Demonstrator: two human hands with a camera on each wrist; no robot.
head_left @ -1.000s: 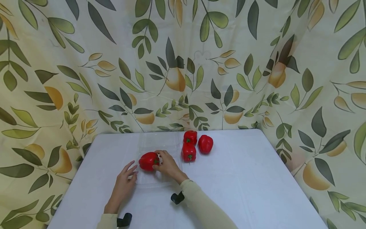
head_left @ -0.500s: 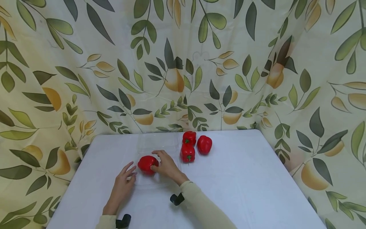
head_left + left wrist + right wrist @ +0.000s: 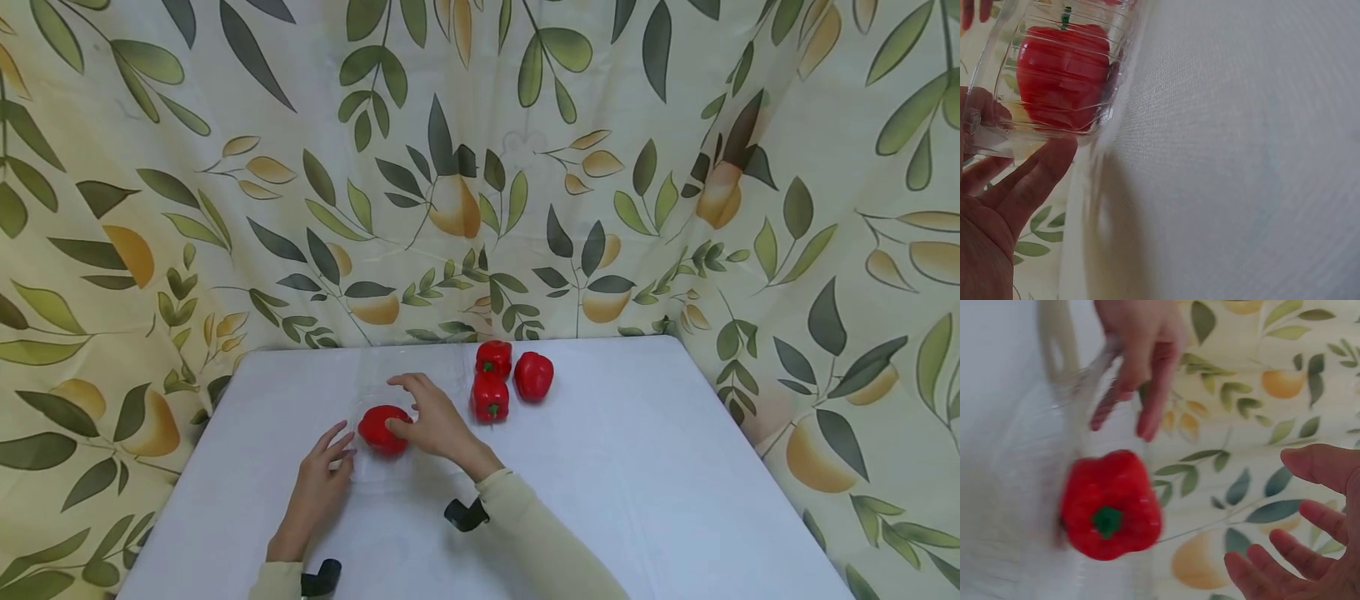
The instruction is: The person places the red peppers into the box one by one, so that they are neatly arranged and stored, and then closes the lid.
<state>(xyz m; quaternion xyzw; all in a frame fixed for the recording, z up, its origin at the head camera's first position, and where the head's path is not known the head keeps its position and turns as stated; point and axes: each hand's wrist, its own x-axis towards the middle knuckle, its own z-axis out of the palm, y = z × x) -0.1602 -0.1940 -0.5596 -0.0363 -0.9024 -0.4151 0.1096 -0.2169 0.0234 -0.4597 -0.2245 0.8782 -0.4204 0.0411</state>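
One red bell pepper (image 3: 383, 431) sits in a clear plastic container (image 3: 1100, 122), seen through its ribbed wall in the left wrist view. My right hand (image 3: 442, 425) is above the pepper's right side, thumb and fingers spread. The right wrist view shows a gap between that hand (image 3: 1310, 537) and the pepper (image 3: 1113, 506), whose green stem faces the camera. At the container's left side, my left hand (image 3: 318, 483) has mostly straight fingers; in its wrist view a digit (image 3: 1041, 178) touches the wall from outside. Whether it pinches the rim is hard to see.
Beyond the container on the right, three more red bell peppers stand close together: a rear one (image 3: 494, 358), a front one (image 3: 490, 397) and a right one (image 3: 534, 377). A white cloth covers the table (image 3: 637, 467). Behind it hangs a leaf-patterned curtain (image 3: 525, 183).
The pepper was turned from lying sideways to a rounder, more upright view in the container. My right hand has let go and its fingers have lifted off. The left hand stayed in place.
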